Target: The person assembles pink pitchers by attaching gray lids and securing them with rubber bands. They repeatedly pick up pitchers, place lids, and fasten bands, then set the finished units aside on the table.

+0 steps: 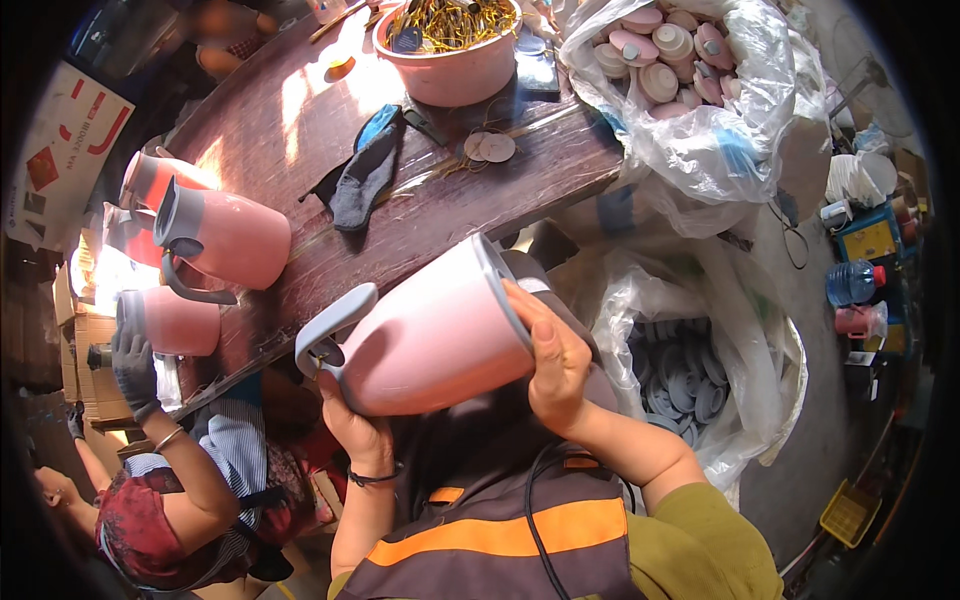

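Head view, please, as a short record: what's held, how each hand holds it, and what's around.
Held: pink pitcher, tilted, grey handle toward the left
Left hand: grips the pitcher's lower end, near the handle
Right hand: at the grey rim, right end
On table: more pink pitchers, pink basin, pale discs
To the right: plastic bag of pink and cream parts; below it, bag of grey parts
Co-worker: gloved hand touching a pitcher

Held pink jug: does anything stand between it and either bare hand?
Nothing visible does: the left hand meets the held pink jug near its grey handle, and the right hand grips it at the grey rim.
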`<state>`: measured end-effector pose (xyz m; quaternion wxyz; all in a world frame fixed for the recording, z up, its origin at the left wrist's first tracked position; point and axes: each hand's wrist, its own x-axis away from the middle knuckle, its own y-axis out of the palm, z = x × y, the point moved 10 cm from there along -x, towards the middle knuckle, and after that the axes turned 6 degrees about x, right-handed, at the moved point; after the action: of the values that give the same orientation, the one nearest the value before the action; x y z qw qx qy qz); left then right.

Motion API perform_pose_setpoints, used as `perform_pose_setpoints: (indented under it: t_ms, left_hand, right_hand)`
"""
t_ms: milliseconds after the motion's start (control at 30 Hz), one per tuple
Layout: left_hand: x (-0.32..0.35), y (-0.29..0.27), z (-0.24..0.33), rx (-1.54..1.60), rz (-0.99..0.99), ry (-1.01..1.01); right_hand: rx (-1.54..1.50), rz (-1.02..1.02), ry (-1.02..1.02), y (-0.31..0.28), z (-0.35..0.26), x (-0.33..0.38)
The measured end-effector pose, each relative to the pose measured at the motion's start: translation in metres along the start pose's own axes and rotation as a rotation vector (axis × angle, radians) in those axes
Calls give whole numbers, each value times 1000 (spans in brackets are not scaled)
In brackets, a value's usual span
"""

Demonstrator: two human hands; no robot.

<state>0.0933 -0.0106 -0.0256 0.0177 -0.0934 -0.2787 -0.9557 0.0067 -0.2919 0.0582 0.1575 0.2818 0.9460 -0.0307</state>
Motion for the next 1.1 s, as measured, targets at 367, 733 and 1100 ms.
perform_pose_setpoints:
  t_ms: [367,733,1100]
  left_hand:
    - [-18,1,5,-44,-111,-238]
    - [-16,45,20,73,-396,-356]
    - [-23,63,38,-236,-233,26]
  right_hand:
    - [101,-562,-37,7,9,-20]
    - [-221,-107,334,-27,81,-4]
    - [-466,-313,922,5,155,40]
